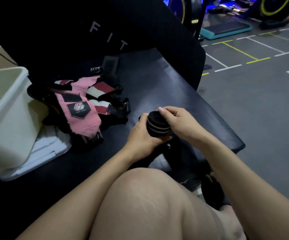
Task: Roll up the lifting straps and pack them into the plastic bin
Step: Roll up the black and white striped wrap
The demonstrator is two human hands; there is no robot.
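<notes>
The left hand (143, 134) is cupping a rolled black strap (157, 124) from below while the right hand (176, 119) is pinching its top. The roll is hovering over the tabletop (183, 94), well apart from the white plastic bin (6, 108).

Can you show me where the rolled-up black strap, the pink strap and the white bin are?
rolled-up black strap (158, 124): head view, on its striped side, between both hands.
pink strap (81, 124): head view, on its pink cloth below the badge.
white bin (5, 101): head view, on its outer wall.
</notes>
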